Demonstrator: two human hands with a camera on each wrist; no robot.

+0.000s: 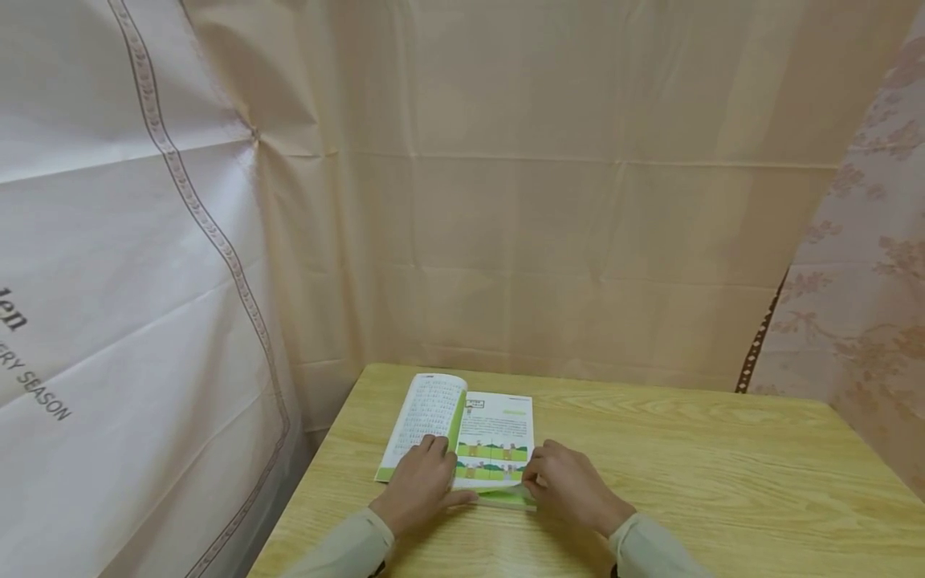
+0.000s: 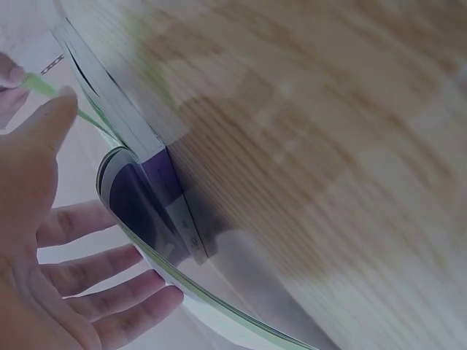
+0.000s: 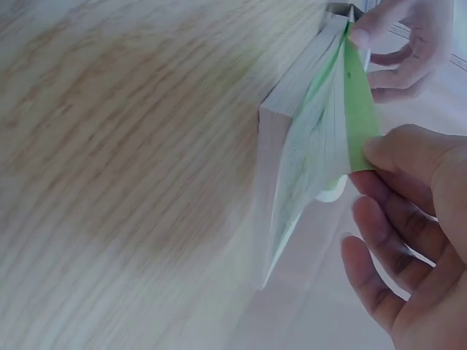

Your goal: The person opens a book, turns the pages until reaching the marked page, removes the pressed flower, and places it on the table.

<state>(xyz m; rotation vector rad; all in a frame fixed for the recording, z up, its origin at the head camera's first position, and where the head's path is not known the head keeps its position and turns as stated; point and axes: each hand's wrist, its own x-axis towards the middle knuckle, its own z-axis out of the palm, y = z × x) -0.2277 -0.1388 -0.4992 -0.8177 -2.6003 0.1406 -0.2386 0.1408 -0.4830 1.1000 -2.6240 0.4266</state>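
An open book (image 1: pixel 499 425) with printed text and green cartoon pictures lies on the wooden table, its left pages curving up at the spine. My left hand (image 1: pixel 419 482) rests on the left pages, fingers extended and thumb stretched toward the book's near edge. In the left wrist view, those fingers (image 2: pixel 109 295) lie against the bent cover side. With thumb and index finger, my right hand (image 1: pixel 567 486) pinches the lower right corner of a green-edged page (image 3: pixel 359 109), lifted off the thick stack beneath. The other right-hand fingers are loosely bent beside the page.
The wood-grain table (image 1: pixel 694 466) extends to the right of the book. A beige cloth (image 1: pixel 549 201) hangs behind it. On the left hangs a white printed sheet (image 1: pixel 130 321), and a flower-patterned cloth (image 1: pixel 867 321) hangs on the right.
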